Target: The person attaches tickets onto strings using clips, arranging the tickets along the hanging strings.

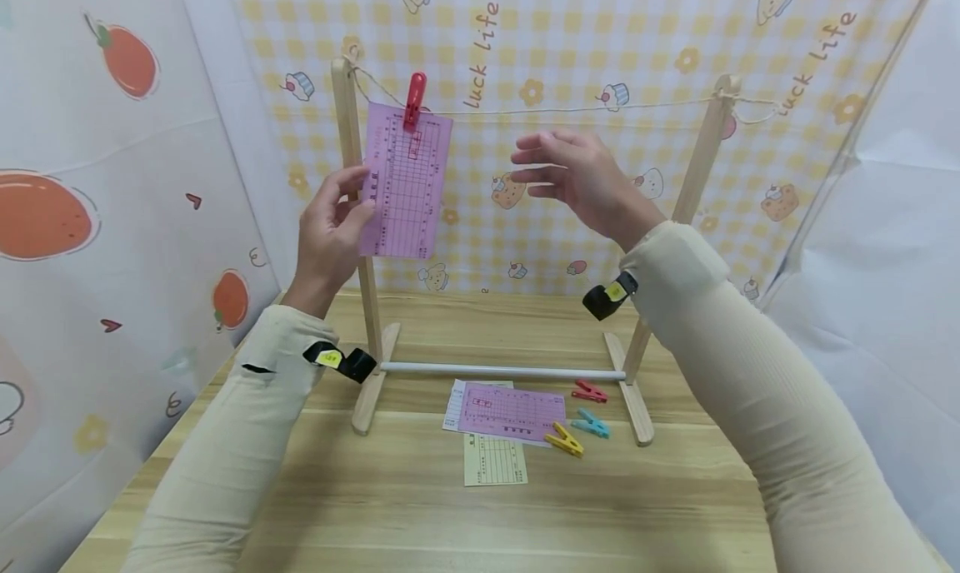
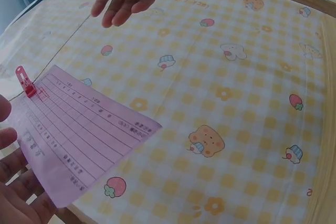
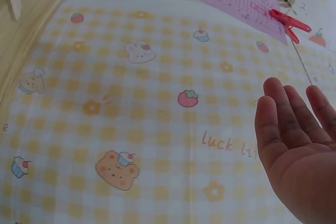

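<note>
A pink printed slip [image 1: 405, 190] hangs from a string [image 1: 570, 109], held near its top by a red clothespin [image 1: 415, 102]. My left hand [image 1: 333, 219] is at the slip's left edge, its thumb tip overlapping that edge; the left wrist view shows several fingers [image 2: 23, 187] partly hidden by the paper. No firm grip shows. My right hand [image 1: 573, 177] is raised below the string, right of the slip, with its fingers apart and nothing in them. In the right wrist view its fingers [image 3: 286, 116] extend upward, away from the clothespin [image 3: 287, 23].
The string runs between two wooden posts [image 1: 697, 165] joined low down by a white rod [image 1: 502, 371]. On the table [image 1: 360, 506] lie another pink slip [image 1: 517, 411], paler slips [image 1: 495, 465], and red [image 1: 590, 391], blue [image 1: 592, 424] and yellow [image 1: 565, 440] clothespins.
</note>
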A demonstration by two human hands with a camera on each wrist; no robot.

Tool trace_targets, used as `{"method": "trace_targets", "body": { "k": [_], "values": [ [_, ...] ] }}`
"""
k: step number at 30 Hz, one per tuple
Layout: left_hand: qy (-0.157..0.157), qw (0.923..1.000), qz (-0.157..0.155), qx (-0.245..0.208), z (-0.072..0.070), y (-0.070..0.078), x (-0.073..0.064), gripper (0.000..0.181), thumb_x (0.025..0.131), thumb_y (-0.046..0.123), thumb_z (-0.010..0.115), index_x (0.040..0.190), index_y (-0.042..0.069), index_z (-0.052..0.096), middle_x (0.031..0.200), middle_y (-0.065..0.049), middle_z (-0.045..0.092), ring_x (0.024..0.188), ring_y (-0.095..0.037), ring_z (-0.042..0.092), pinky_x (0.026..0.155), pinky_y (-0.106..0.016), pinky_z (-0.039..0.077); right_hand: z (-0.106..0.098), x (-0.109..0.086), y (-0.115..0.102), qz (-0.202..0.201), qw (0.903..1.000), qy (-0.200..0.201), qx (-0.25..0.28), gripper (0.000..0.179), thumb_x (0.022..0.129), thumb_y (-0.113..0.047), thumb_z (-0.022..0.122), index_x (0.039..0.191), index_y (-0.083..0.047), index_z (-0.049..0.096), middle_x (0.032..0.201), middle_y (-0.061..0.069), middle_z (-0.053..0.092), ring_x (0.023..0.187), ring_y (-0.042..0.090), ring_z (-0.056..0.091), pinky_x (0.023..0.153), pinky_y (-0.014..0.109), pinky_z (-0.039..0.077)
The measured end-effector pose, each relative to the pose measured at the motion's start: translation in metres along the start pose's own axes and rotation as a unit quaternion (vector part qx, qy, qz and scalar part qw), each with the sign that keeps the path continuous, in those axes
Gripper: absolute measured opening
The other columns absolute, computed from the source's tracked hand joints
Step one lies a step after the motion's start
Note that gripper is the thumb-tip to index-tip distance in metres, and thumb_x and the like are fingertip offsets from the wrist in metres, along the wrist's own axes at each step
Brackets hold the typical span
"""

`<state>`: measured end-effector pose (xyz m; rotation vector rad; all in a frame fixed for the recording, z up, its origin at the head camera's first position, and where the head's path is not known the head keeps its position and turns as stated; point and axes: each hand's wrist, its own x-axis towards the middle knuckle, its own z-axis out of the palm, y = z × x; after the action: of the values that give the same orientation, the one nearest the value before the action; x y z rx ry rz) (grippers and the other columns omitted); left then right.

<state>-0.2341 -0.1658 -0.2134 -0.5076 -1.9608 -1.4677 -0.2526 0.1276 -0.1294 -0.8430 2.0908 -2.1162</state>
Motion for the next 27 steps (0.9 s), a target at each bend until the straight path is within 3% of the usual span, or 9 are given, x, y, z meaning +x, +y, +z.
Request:
{"method": "trace_targets", "body": {
  "k": [7, 12, 23, 27],
  "values": [
    [0.000, 0.9996, -0.001, 0.028, -0.010, -0.007, -0.010, 0.041, 0.095, 0.014, 0.051, 0.136, 0.008, 0.053, 0.124, -0.009, 0.059, 0.097, -0.014, 0.060, 0.081, -0.025, 0.050, -0.012, -0.012, 0.016, 0.001, 0.9999, -0.009, 0.011, 0.025, 0.103, -0.020, 0.044, 0.105, -0.007, 0.064, 0.107, 0.007, 0.064, 0.104, 0.027, 0.062, 0.086, 0.031, 0.050],
    [-0.006, 0.9998, 0.007, 0.015, -0.013, -0.012, -0.016, 0.039, 0.095, 0.010, 0.048, 0.133, 0.001, 0.053, 0.123, -0.013, 0.059, 0.095, -0.011, 0.061, 0.077, -0.019, 0.052, -0.021, -0.021, 0.027, 0.000, 0.9998, -0.015, 0.009, 0.025, 0.103, -0.022, 0.043, 0.102, -0.012, 0.066, 0.109, 0.006, 0.064, 0.101, 0.023, 0.063, 0.087, 0.031, 0.050],
    [-0.046, 0.9982, -0.019, 0.033, -0.012, -0.032, -0.038, 0.040, 0.097, 0.009, 0.049, 0.136, 0.001, 0.050, 0.121, -0.018, 0.058, 0.094, -0.012, 0.061, 0.074, -0.021, 0.053, -0.033, -0.041, 0.056, 0.017, 0.9997, -0.014, 0.006, 0.026, 0.104, -0.025, 0.043, 0.105, -0.016, 0.067, 0.110, 0.004, 0.066, 0.103, 0.023, 0.063, 0.089, 0.033, 0.051],
    [-0.059, 0.9972, -0.022, 0.040, -0.009, -0.041, -0.046, 0.040, 0.097, 0.009, 0.050, 0.136, 0.000, 0.049, 0.120, -0.020, 0.059, 0.088, -0.004, 0.060, 0.072, -0.022, 0.052, -0.037, -0.049, 0.066, 0.024, 0.9996, -0.012, 0.006, 0.027, 0.104, -0.023, 0.041, 0.104, -0.018, 0.067, 0.108, 0.001, 0.067, 0.102, 0.021, 0.064, 0.087, 0.031, 0.052]
  ]
}}
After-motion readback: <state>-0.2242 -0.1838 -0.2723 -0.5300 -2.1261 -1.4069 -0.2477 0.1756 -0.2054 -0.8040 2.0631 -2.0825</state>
